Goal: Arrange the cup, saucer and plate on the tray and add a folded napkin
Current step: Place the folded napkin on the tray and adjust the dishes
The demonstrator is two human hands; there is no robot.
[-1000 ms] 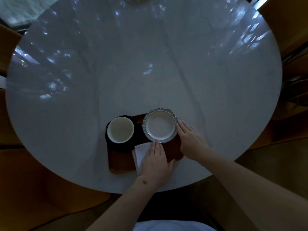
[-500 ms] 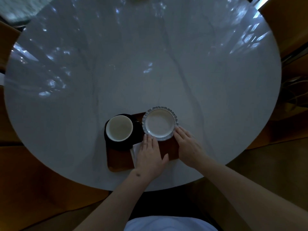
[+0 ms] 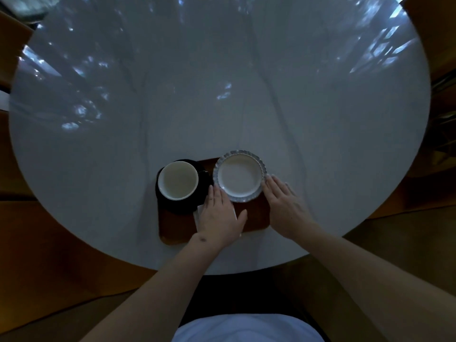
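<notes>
Wooden tray (image 3: 254, 215) at near edge of round tabletop (image 3: 222, 95). White cup (image 3: 177, 180) on dark saucer (image 3: 183, 206), left; fluted plate (image 3: 240, 176) right. Left hand (image 3: 219, 218) flat, open, covering folded napkin (image 3: 199, 214). Right hand (image 3: 286, 206) open, fingertips at plate rim.

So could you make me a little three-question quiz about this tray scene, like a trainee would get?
1. True or false: the cup stands on a dark saucer.
2. Which hand covers the napkin: A left hand, B right hand?
3. Fill in: the fluted plate sits on the wooden ____.

Key: 1 true. 2 A, lying flat on it. 3 tray, overhanging its far edge.
</notes>
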